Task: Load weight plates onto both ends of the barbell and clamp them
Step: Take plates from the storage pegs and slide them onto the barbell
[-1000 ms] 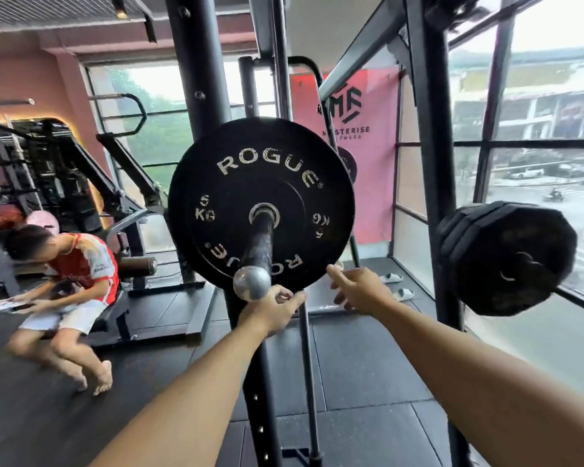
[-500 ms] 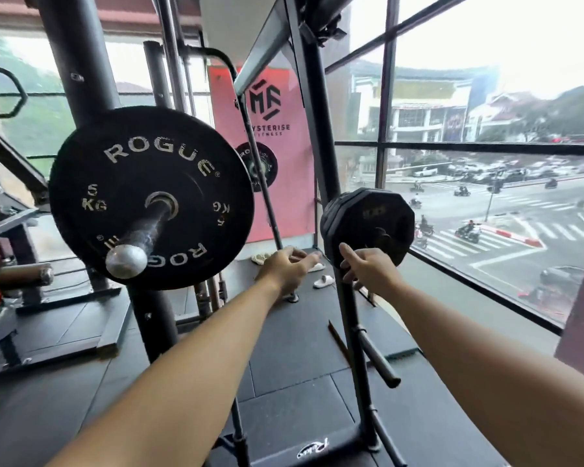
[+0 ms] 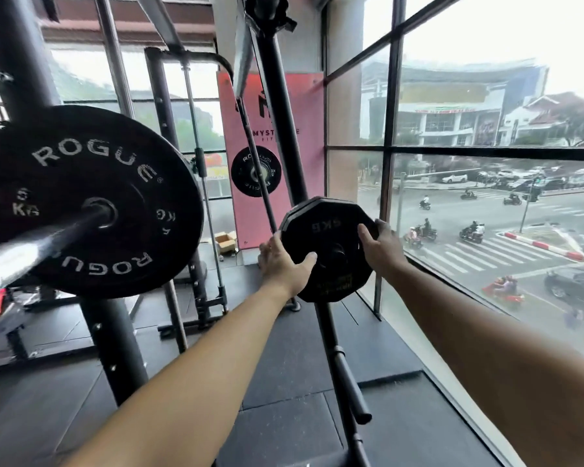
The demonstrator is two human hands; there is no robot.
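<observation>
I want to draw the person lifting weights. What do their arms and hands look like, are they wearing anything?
Nothing worn shows. The left arm and right arm are bare with no sleeves in view, and the left hand and right hand have no gloves, watch, wristband or rings.

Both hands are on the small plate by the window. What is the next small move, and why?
Probably slide the small plate straight off the rack toward the body: left hand and right hand grip its opposite edges, and the barbell sleeve outside the Rogue plate has room.
</observation>
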